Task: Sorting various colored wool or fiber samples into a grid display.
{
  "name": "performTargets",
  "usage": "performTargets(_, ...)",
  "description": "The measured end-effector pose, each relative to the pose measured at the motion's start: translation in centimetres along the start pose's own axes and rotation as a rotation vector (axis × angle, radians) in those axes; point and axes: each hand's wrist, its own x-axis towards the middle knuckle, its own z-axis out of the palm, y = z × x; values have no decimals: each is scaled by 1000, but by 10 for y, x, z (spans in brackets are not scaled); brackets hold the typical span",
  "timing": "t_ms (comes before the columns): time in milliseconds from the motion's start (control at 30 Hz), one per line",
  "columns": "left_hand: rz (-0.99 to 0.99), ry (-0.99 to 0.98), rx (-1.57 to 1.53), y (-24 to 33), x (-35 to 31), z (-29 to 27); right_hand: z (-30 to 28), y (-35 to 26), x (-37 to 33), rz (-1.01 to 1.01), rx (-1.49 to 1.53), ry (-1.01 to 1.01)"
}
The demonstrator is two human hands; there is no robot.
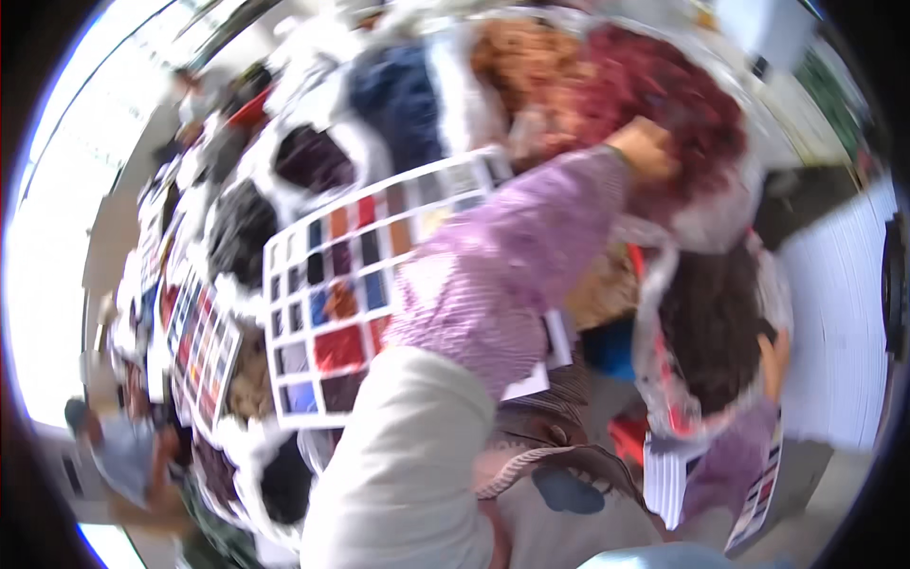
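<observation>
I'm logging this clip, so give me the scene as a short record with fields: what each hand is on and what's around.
left hand: pressed into a dark red fluffy bundle
right hand: against a dark brown bundle in clear plastic
sleeves: purple striped
nearby: colour swatch card with square samples, orange bundle, navy bundle
image quality: blurred, exact grip unclear

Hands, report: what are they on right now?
Left hand buried in dark red fluffy bundle. Right hand against bagged dark brown bundle. Colour swatch card lies beneath.
</observation>
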Motion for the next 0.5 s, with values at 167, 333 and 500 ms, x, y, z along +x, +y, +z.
performTargets(167, -311, -6, 132, -23, -33, -56, -13, -51, 30, 181, -285, -273)
performTargets(333, -739, -262, 30, -22, -151, -238, -31, -279, 18, 47, 564, -303)
performTargets(500, -1009, -239, 117, 10, -357, -373, 28, -486, -33, -493, 942, -466)
